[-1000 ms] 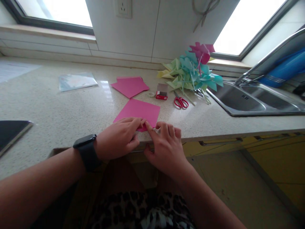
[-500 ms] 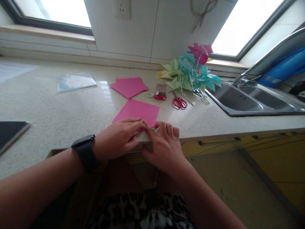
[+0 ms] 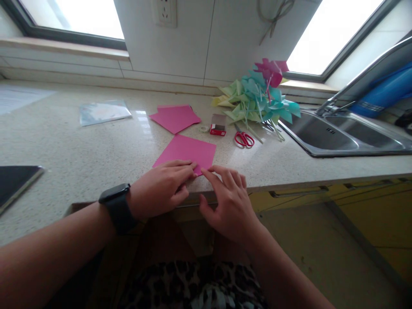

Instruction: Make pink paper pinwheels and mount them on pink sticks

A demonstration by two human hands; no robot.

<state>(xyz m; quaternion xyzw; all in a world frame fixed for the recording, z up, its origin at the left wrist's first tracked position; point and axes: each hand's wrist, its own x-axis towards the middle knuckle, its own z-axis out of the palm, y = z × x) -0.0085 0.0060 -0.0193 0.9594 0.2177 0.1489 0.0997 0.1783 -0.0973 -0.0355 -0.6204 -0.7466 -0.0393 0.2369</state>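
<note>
The left grip [image 3: 162, 184] lies flattened, thumb apart, fingers pressing the flat pink paper sheet [image 3: 189, 150] on the pale speckled stone tabletop [image 3: 106, 150]. The right grip [image 3: 231, 199], thumb spread wide of its bent fingers, has slid rightward along the sheet's near edge. More pink now shows between both grips, suggesting the edge is being smoothed outward. Red-handled metal scissors [image 3: 243, 139] lie beyond the right grip.

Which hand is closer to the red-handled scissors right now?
Right. The right hand is in front of the scissors and slightly left; the left hand is farther left, touching the pink sheet.
</note>
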